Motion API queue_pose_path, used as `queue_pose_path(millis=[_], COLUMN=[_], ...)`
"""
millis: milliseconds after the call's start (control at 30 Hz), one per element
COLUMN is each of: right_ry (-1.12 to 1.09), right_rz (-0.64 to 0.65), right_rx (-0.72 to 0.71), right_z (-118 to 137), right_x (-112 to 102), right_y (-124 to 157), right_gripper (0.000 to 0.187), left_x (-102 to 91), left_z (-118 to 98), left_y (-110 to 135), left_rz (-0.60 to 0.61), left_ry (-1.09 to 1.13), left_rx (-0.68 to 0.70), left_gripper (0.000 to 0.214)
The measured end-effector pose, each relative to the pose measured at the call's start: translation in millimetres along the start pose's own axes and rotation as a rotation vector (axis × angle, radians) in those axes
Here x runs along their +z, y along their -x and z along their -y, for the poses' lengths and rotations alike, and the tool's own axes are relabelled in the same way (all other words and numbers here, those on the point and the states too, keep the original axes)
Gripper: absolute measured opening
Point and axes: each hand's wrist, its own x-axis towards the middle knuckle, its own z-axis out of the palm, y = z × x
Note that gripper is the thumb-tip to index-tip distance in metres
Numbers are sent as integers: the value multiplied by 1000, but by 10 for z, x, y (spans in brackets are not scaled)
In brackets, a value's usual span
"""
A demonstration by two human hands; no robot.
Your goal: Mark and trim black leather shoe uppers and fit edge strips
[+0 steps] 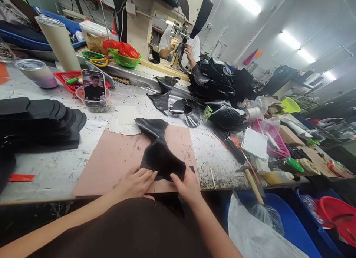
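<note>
A black leather piece (161, 158), narrow in the middle and flared at both ends, lies on a pink board (111, 158) in front of me. My left hand (137, 182) has its fingers curled over the near left edge of the leather, with the thumb low by the table edge. At the near right corner, my right hand (187, 182) pinches the leather, thumb on top and the other fingers mostly hidden beneath. Beyond the board lies another black leather piece (164, 96).
Black cut pieces (41, 121) are stacked at left. A phone (94, 86) leans in a clear tub. A hammer (253, 184) overhangs the front edge, near a white pen-like stick (212, 176) and a notebook (254, 143). Across the table, a person's hands (187, 50) work at a sewing machine.
</note>
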Motion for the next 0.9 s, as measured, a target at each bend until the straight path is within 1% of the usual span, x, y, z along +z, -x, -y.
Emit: queue_pose_path(millis=[133,200,300,400,467,567,733,800,900], right_ry=[-13,-33,-80,-102,-97,-73,7,36,51], right_rz=[69,106,172,217,227,245,219,208,201], right_rx=[-60,-71,-44,13,45,59,62,56,51], right_z=[-28,-65,-136,-188,-200,-187,-152,-150,-158], right_x=[-67,-85,-89,-79,-78,-90,-98,-89,-75], right_y=[-152,-250,-381,-461,-482,-485,-482,-483,-488], right_gripper=[23,23,23,18,17,19,23,23,20], left_x=[-23,-26,8,102,176,239,174,139,118], left_z=[16,16,5,-15,-30,-47,-31,-16,-18], left_y=[-28,-40,-39,-13,10,31,-38,-97,-176], left_rz=[-46,-63,-59,-86,-105,-83,-21,-2,27], left_ry=[-35,-34,-21,-9,2,8,11,42,99], left_rx=[22,20,14,-13,-42,-62,-57,-14,55], left_gripper=[59,57,52,49,50,49,54,55,51])
